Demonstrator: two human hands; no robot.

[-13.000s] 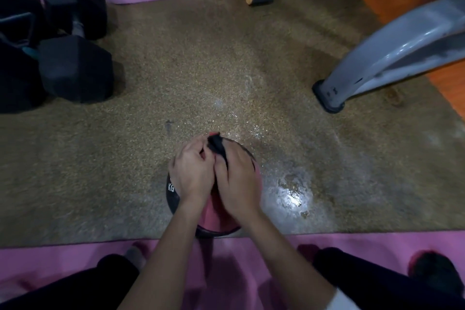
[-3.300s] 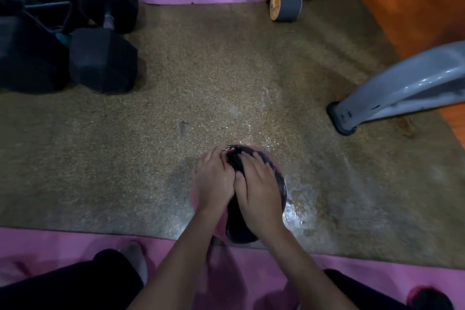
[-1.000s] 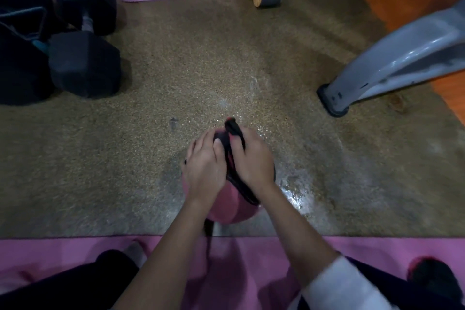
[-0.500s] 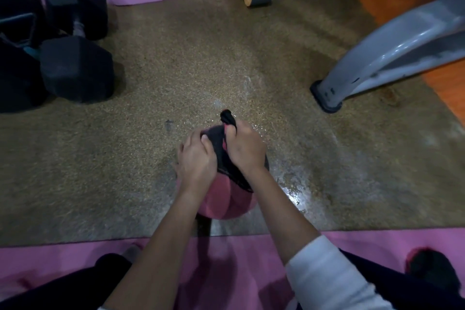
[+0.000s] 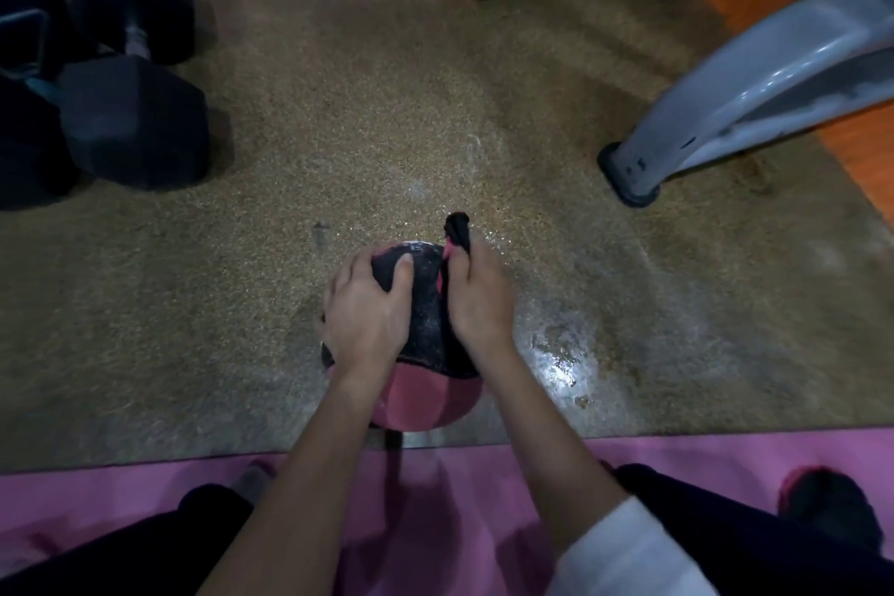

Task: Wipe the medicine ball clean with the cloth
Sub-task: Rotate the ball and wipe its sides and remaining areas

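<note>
Two hands on the medicine ball (image 5: 428, 402), which sits on the brown floor mat (image 5: 338, 136) near its front edge, just ahead of the person's knees. Left hand (image 5: 365, 310) cups the ball's upper left, fingers curved down its side, thumb on the black panel, steadying it. Right hand (image 5: 479, 300) is closed round the black cloth (image 5: 457, 227) and presses it on the ball's right side; a twisted tail of cloth pokes out past the fingers. Risks: ball is round and looks heavy, so a hard wipe stroke could roll it out from under the left hand, likely onto the wet shiny patch (image 5: 561, 353) just right of it, where it would pick dirt back up. Cloth is bunched like a rope, so little of it meets the surface; streaks or missed panels likely. Underside against the mat is hidden, can't tell if clean; skipping a turn leaves it dirty. Dumbbells (image 5: 130, 121) and grey machine leg (image 5: 725, 87) are well apart, low collision risk
</note>
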